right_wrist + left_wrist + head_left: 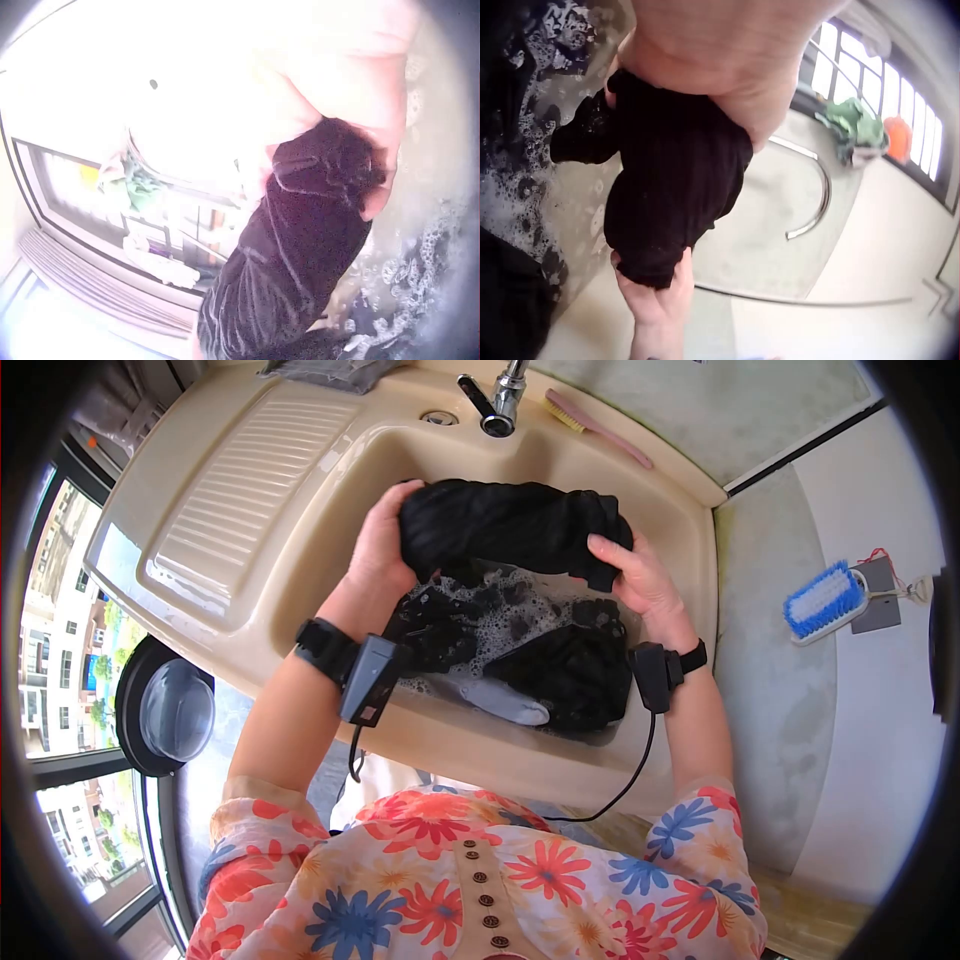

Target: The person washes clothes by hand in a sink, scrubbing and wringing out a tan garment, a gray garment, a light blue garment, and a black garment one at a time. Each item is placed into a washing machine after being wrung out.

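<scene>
A bunched black garment is stretched crosswise over the sink basin, above foamy water. My left hand grips its left end. At the other end my right hand holds it, thumb on top. The left wrist view shows the wet dark cloth running between both hands, a loose flap hanging to one side. In the right wrist view fingers curl round the cloth's end. Below, more black clothes soak in the suds, along with a light grey piece.
Behind the basin stands a faucet, with a pink brush on the ledge to its right. A ribbed washboard area lies left of the basin. On the right wall hangs a blue-and-white brush. Grey cloth lies at the back.
</scene>
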Motion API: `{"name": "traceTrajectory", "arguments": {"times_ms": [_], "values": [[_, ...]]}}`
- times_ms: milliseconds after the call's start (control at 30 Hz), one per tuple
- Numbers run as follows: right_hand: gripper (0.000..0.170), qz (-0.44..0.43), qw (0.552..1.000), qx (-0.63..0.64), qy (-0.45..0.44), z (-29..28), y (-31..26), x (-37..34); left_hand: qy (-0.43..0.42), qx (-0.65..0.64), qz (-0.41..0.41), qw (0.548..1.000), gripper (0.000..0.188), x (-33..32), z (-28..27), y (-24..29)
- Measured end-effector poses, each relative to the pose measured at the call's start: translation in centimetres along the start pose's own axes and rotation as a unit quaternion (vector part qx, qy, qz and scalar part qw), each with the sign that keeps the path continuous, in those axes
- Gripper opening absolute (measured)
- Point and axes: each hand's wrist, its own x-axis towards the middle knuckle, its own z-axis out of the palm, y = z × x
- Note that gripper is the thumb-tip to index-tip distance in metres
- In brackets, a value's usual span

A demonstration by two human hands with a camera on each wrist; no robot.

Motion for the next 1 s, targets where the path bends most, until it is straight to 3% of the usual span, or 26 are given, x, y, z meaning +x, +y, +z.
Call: {"name": "traceTrajectory", "arguments": {"times_ms": [67, 100, 167, 267, 300, 367, 400, 500, 567, 600, 633, 667, 700, 733, 833, 933, 967, 1000], "values": [[0.042, 0.052, 0.995, -0.040, -0.077, 1.1, -0.5, -0.8, -0.016, -0.033, 0.014, 0.999, 0.026, -1.2, -0.2, 0.7], [0.042, 0.052, 0.995, -0.044, -0.080, 1.6, -0.5, -0.7, -0.031, -0.063, 0.029, 0.997, 0.027, -2.2, -0.1, 1.3], [0.045, 0.131, 0.978, -0.103, -0.122, 2.8, -0.2, -0.2, -0.068, -0.077, 0.047, 0.994, 0.030, -3.7, -0.9, 2.8], [0.047, 0.144, 0.975, -0.116, -0.120, 6.7, 0.4, 0.4, -0.099, -0.167, 0.155, 0.969, 0.035, -8.0, -1.7, 6.2], [0.048, 0.155, 0.972, -0.137, -0.107, 8.4, 0.4, 0.6, -0.085, -0.169, 0.171, 0.967, 0.035, -9.4, -3.5, 7.7], [0.046, 0.134, 0.965, -0.172, -0.142, 12.2, 0.7, 1.2, -0.220, -0.188, 0.249, 0.924, 0.035, -12.8, -8.0, 11.2], [0.044, 0.119, 0.960, -0.207, -0.148, 14.0, 1.0, 1.8, -0.127, -0.214, 0.317, 0.915, 0.036, -15.1, -10.0, 12.5], [0.039, 0.096, 0.942, -0.270, -0.176, 21.0, 1.8, 3.3, -0.209, -0.166, 0.411, 0.872, 0.050, -21.7, -20.7, 15.5], [0.036, -0.008, 0.921, -0.321, -0.219, 25.9, 3.1, 4.5, -0.188, -0.153, 0.454, 0.857, 0.058, -26.6, -27.5, 15.9], [0.036, -0.041, 0.905, -0.355, -0.229, 28.2, 4.0, 5.1, -0.137, -0.137, 0.473, 0.860, 0.062, -28.7, -30.9, 15.5], [0.036, -0.074, 0.888, -0.388, -0.236, 30.6, 5.2, 5.4, 0.110, -0.162, 0.494, 0.847, 0.060, -30.8, -33.2, 15.0], [0.036, -0.136, 0.847, -0.448, -0.251, 32.9, 6.0, 5.4, 0.076, -0.147, 0.491, 0.855, 0.057, -32.3, -36.5, 13.8], [0.037, -0.199, 0.800, -0.501, -0.262, 34.9, 6.8, 5.5, 0.222, -0.195, 0.483, 0.824, 0.051, -33.4, -37.7, 12.7], [0.037, -0.278, 0.753, -0.535, -0.265, 35.9, 9.0, 6.0, 0.236, -0.205, 0.463, 0.830, 0.047, -34.4, -39.9, 11.5], [0.040, -0.323, 0.660, -0.644, -0.213, 38.4, 12.5, 4.6, 0.356, -0.322, 0.425, 0.767, 0.043, -35.1, -47.9, 6.1], [0.042, -0.277, 0.656, -0.670, -0.212, 38.4, 12.6, 4.5, 0.374, -0.347, 0.387, 0.768, 0.048, -33.8, -53.0, 1.6], [0.042, -0.273, 0.655, -0.670, -0.216, 38.8, 12.6, 4.4, 0.389, -0.388, 0.370, 0.749, 0.047, -32.5, -54.5, 0.7], [0.042, -0.263, 0.653, -0.675, -0.221, 39.1, 12.3, 4.4, 0.375, -0.388, 0.346, 0.767, 0.046, -31.8, -56.7, -1.2]]}}
